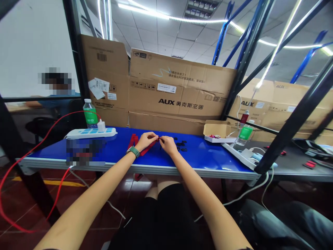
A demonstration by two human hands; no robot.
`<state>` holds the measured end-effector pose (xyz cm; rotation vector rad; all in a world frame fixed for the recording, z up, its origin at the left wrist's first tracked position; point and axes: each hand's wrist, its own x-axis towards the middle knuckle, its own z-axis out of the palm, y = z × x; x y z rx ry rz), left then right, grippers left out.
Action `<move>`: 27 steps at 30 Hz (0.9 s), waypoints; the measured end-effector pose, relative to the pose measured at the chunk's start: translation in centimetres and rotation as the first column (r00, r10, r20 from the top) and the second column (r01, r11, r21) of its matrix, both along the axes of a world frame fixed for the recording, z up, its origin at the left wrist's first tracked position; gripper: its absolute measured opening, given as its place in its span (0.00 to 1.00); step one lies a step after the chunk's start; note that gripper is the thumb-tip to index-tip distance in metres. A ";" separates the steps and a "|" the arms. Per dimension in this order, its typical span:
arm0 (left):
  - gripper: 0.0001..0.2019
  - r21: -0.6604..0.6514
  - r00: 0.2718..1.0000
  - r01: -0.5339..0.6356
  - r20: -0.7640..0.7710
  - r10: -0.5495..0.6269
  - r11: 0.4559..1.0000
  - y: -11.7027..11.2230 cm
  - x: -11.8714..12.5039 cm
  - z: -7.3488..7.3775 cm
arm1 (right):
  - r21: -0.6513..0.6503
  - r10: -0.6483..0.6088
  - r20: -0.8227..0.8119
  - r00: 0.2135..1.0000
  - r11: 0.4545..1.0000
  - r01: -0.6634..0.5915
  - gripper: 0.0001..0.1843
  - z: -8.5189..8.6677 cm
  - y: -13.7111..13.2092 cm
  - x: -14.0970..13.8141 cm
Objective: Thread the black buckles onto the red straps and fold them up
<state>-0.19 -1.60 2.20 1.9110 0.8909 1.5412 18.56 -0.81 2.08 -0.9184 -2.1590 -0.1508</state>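
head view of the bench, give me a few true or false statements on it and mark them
1. The left hand and right hand meet over a red strap. True.
2. Small black pieces lie on the blue bench top, right of the right hand. True.
3. The green-strapped watch is on the right wrist. False: it is on the left wrist.
4. The water bottle lies on its side. False: it stands upright behind the white power strip.
5. The small open carton sits on the floor. False: it sits on the bench top.
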 end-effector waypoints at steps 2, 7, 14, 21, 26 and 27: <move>0.21 -0.007 0.999 0.022 -0.039 -0.022 1.000 0.1 0.0 -0.1 | 0.003 -0.025 0.059 0.998 1.000 0.025 0.10 0.0 -0.1 0.0; 0.21 -0.011 0.998 0.053 -0.032 -0.053 0.999 -0.1 -0.1 0.2 | -0.021 -0.038 -0.018 0.999 0.999 0.038 0.09 0.2 -0.2 0.3; 0.25 -0.149 0.985 0.148 0.110 -0.133 0.978 -0.4 -0.3 0.3 | -0.063 0.042 -0.228 0.973 0.996 -0.057 0.09 0.4 0.3 0.8; 0.19 -0.055 0.997 0.051 -0.063 -0.054 0.997 0.1 -0.5 -0.2 | -0.169 0.169 -0.254 0.952 0.962 -0.216 0.08 0.1 0.6 0.7; 0.08 0.047 0.982 -0.063 -0.174 0.070 0.997 -0.2 -0.5 -0.1 | -0.340 0.204 -0.437 0.876 0.864 -0.371 0.12 -0.6 1.4 0.3; 0.06 0.072 0.974 -0.070 -0.211 0.083 0.995 -0.3 -0.4 -0.1 | -0.377 0.206 -0.478 0.854 0.830 -0.411 0.14 -0.8 1.7 0.2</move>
